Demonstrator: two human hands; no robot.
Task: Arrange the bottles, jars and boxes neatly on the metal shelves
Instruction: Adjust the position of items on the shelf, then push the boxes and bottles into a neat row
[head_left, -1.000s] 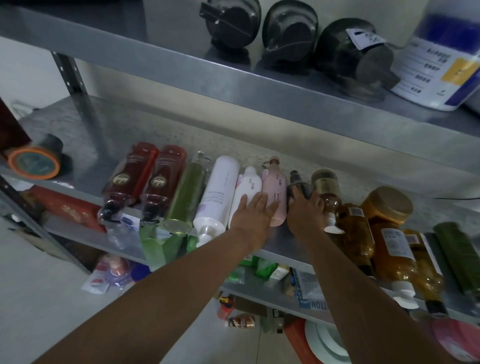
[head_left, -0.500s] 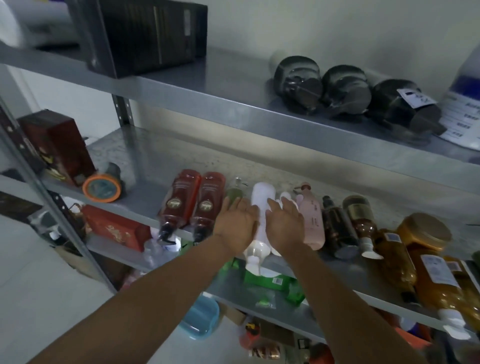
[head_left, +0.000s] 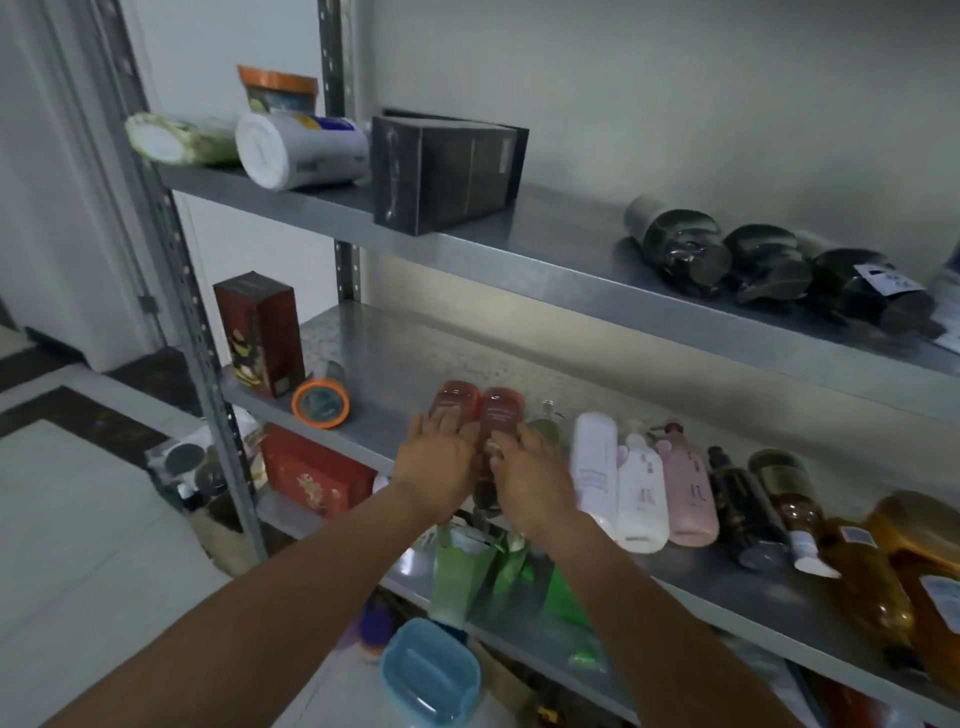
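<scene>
Two red bottles lie side by side on the middle metal shelf (head_left: 384, 358). My left hand (head_left: 436, 460) rests flat on the left red bottle (head_left: 454, 397). Beside it, my right hand (head_left: 532, 467) lies over the green bottle (head_left: 545, 423), its fingers against the right red bottle (head_left: 501, 410). To their right lies a row of bottles: a tall white bottle (head_left: 592, 462), a small white bottle (head_left: 641, 499), a pink bottle (head_left: 688, 493), a dark bottle (head_left: 740, 504) and several amber bottles (head_left: 862, 577). Both hands look flat, fingers extended.
A dark red box (head_left: 260, 332) and an orange-lidded jar (head_left: 319, 402) stand at the shelf's left. The top shelf holds a black box (head_left: 441, 171), white tubs (head_left: 301, 150) and black pump bottles (head_left: 769, 265). A red box (head_left: 311, 473), green packets (head_left: 462, 571) and a blue container (head_left: 428, 675) sit below.
Both hands have moved left along the row, from the pink and dark bottles, past the white bottle, onto the two red bottles. The view has swung left and upward.
</scene>
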